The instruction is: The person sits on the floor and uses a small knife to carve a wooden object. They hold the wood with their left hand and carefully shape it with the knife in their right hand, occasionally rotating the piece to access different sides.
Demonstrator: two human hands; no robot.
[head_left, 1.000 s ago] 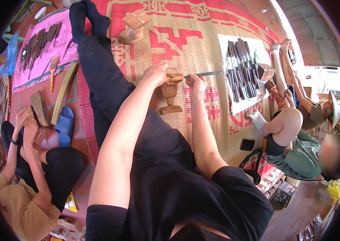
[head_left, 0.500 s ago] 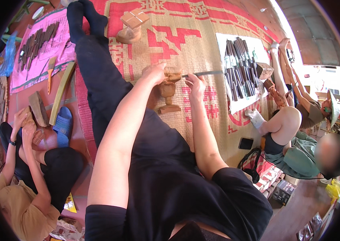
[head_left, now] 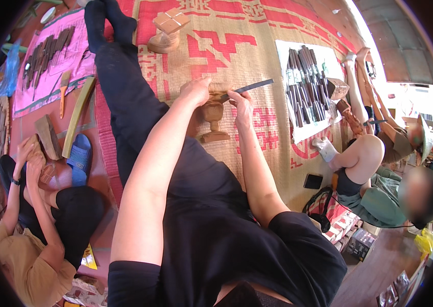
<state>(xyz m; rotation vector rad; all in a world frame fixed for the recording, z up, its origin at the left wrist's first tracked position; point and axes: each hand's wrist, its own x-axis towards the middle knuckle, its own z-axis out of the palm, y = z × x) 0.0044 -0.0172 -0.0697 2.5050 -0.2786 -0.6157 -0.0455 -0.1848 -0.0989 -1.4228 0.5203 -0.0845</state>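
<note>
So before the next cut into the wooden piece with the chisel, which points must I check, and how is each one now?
1. Left hand steadies the wooden pedestal piece: ok, it rests on the top.
2. Right hand grips the chisel: ok, fingers closed around the near end.
3. Chisel tip meets the wood: cannot tell, the hands hide the contact.
4. Left fingers out of the blade path: cannot tell, both hands sit very close together.
5. Piece stands firm: ok, it is upright with its base on the woven mat beside the thigh.
6. Spare tools at hand: ok, a row lies on the white cloth to the right.
</note>
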